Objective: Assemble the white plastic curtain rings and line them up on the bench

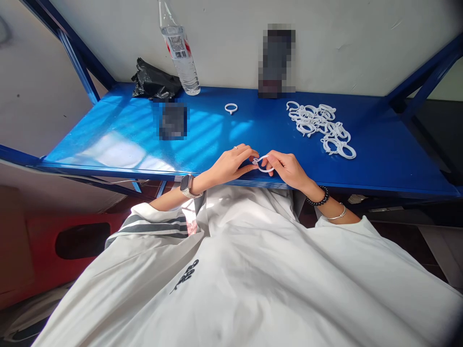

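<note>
Between my two hands, at the front edge of the blue shelf, is a white plastic ring (pixel 265 168). My left hand (pixel 237 163) pinches its small looped end between thumb and fingers. My right hand (pixel 287 168) is closed on the ring's other side, its fingers partly covering it. Farther back on the shelf lies a single white ring (pixel 231 108). A loose pile of several white rings (pixel 307 127) rests to the right, beyond my right hand.
The blue shelf (pixel 260 130) has blue metal struts at both ends. At the back stand a water bottle (pixel 183 60), a crumpled black bag (pixel 155 82) and a blurred dark upright object (pixel 277 62). Another blurred dark item (pixel 172 120) lies at the left.
</note>
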Tool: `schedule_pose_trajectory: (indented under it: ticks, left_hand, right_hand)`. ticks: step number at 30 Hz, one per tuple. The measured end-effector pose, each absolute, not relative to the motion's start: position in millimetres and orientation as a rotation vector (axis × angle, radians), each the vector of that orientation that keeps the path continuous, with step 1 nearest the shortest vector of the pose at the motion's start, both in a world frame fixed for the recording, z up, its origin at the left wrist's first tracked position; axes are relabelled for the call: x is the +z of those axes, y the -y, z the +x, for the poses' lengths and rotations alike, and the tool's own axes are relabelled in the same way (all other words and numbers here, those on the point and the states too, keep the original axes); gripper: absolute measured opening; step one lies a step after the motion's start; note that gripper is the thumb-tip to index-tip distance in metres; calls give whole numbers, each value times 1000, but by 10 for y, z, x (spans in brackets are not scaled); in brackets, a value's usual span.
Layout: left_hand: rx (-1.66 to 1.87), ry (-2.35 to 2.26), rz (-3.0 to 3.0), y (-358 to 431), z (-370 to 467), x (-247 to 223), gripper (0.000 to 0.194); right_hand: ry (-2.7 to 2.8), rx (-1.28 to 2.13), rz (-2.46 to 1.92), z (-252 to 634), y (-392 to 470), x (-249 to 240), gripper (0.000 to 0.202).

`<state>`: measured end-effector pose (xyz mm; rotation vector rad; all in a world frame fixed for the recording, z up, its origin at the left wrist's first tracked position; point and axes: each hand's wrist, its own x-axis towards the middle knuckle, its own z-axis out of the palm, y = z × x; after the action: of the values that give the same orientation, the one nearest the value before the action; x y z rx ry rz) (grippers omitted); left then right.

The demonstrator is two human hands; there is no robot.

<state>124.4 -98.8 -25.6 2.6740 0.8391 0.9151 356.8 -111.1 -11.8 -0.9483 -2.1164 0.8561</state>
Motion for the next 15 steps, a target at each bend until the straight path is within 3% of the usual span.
schedule_pose_trajectory:
  ticks: [8, 15]
  left_hand:
    - [953, -821, 2674, 987, 1253, -259, 34]
    - [921, -871, 2674, 993, 1247, -253, 42]
  right_hand:
    - [2144, 843, -977, 3577, 1093, -133, 56]
    - [2200, 808, -913, 3567, 1082, -130, 40]
